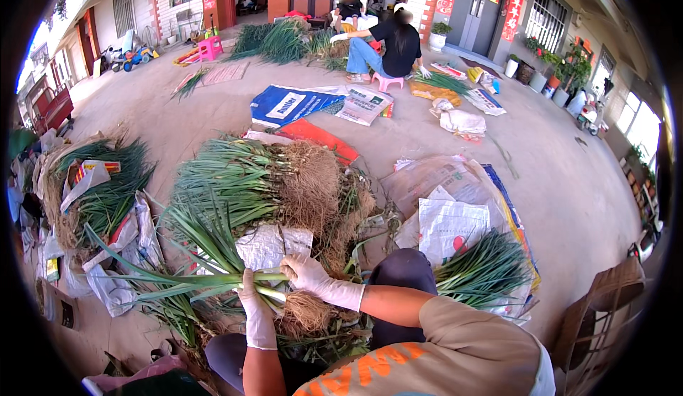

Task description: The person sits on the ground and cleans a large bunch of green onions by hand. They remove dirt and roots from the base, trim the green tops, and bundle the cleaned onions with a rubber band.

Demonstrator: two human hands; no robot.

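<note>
Gloved in white, my left hand [254, 308] grips a bunch of green leek or green garlic stalks [224, 278] in front of my knees. Its long leaves fan out to the left, and a brown root clump [307, 310] hangs at the right end. My right hand [309, 274], also gloved, has its fingers closed at the pale end of one stalk, just right of my left hand. Behind lies a large heap of stalks [229, 177], leaves to the left and matted roots [312, 182] to the right. A white woven sack [272, 246] partly shows beneath the heap's near edge.
More green stalks [485, 273] lie on sacks at my right, beside a white sack piece [453, 225]. Another covered pile [112, 182] stands left. A wicker chair [597, 310] is at the right edge. Two people sit farther back, one on a pink stool [388, 82].
</note>
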